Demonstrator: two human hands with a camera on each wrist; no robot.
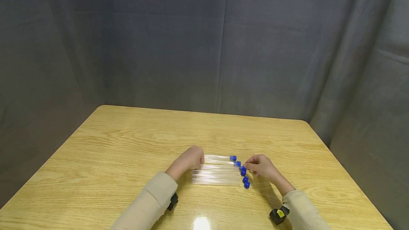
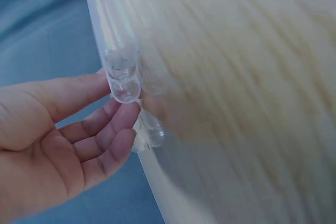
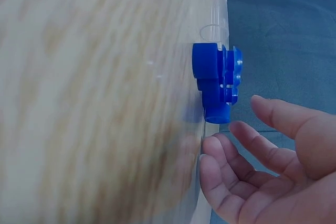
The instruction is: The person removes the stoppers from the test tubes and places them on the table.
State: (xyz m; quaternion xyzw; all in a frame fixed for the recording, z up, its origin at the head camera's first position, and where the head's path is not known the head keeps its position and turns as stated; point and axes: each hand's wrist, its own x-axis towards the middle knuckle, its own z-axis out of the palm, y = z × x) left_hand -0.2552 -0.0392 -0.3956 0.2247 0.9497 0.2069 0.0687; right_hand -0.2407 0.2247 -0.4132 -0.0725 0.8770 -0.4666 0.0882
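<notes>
Several clear test tubes (image 1: 217, 179) lie side by side on the table, their rounded ends to the left. At those ends my left hand (image 1: 192, 157) pinches one test tube (image 2: 126, 88) between thumb and fingers, as the left wrist view shows. Blue caps (image 1: 245, 179) sit at the right ends of the tubes; the upper two look fitted into tubes. My right hand (image 1: 261, 166) is just right of the caps. In the right wrist view its thumb and fingers are apart, close to a blue cap (image 3: 218, 114), with nothing held between them.
The wooden table (image 1: 127, 137) extends around the tubes on all sides. Grey curtains (image 1: 166, 59) hang behind it and along both sides. A black wrist camera (image 1: 279, 214) is strapped at the right sleeve, and another (image 1: 173, 201) at the left.
</notes>
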